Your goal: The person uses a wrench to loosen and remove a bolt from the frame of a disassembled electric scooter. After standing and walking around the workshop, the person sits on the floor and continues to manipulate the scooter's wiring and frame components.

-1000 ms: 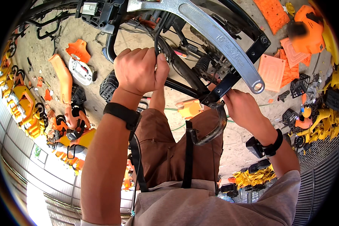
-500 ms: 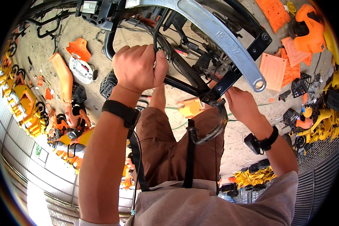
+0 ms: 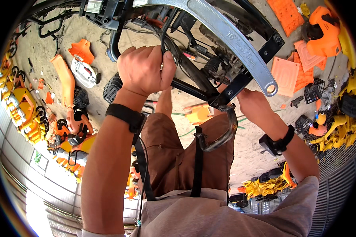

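My left hand [image 3: 143, 70] is closed in a fist around a black tube of the vehicle frame [image 3: 190, 90]. Across the top of the frame lies a large silver adjustable wrench [image 3: 235, 41], its handle end with the hole pointing down to the right; neither hand holds it. My right hand [image 3: 256, 106] reaches behind a flat black frame bar [image 3: 241, 81] with bolt holes. Its fingers are mostly hidden there, beside a coil spring shock absorber [image 3: 212, 67] and mechanical parts. A bent, scuffed metal lever [image 3: 221, 145] hangs from the bar's lower end, over my thigh.
Orange panels [image 3: 284, 73] and a curved orange shell [image 3: 324, 35] lie on the floor at right. Left are a long orange part [image 3: 65, 81] and a white oval piece [image 3: 84, 73]. Yellow vehicles [image 3: 23, 108] line the left wall; yellow parts [image 3: 338, 132] are heaped at right.
My right hand has shifted slightly left, deeper behind the bar, and its forearm has swung a little outward. The left hand keeps its grip; the wrench stays on the frame.
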Action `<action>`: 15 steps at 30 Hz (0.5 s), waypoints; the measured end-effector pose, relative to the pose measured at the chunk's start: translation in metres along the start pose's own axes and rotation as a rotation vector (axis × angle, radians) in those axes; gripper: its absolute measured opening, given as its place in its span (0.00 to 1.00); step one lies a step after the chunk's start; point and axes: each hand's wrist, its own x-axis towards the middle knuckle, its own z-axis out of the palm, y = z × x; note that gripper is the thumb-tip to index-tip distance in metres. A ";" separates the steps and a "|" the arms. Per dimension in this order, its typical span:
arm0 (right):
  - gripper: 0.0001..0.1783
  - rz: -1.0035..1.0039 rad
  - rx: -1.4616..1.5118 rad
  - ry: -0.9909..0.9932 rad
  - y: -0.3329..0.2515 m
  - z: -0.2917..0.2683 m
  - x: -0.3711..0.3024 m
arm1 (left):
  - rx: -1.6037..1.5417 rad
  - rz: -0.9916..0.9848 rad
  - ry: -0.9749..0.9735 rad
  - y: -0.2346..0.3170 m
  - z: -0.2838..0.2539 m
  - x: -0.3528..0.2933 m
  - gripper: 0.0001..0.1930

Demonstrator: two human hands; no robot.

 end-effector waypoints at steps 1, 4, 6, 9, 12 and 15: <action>0.24 0.011 0.001 -0.005 0.007 0.012 0.000 | 0.002 -0.004 -0.009 0.000 -0.001 0.001 0.15; 0.24 0.053 0.012 -0.050 0.008 0.025 0.008 | 0.019 0.004 -0.006 0.002 -0.001 0.001 0.16; 0.09 0.101 0.020 -0.135 0.004 0.018 0.007 | 0.014 0.012 0.013 0.000 0.002 0.001 0.16; 0.08 -0.014 0.031 -0.029 -0.013 -0.004 0.008 | 0.008 0.008 0.014 0.000 0.001 0.001 0.16; 0.07 -0.169 -0.048 0.093 -0.013 -0.009 0.012 | 0.011 0.008 0.011 -0.001 0.002 0.000 0.15; 0.22 -0.042 0.036 0.069 0.005 0.022 0.016 | -0.055 -0.003 0.004 0.003 -0.002 0.003 0.13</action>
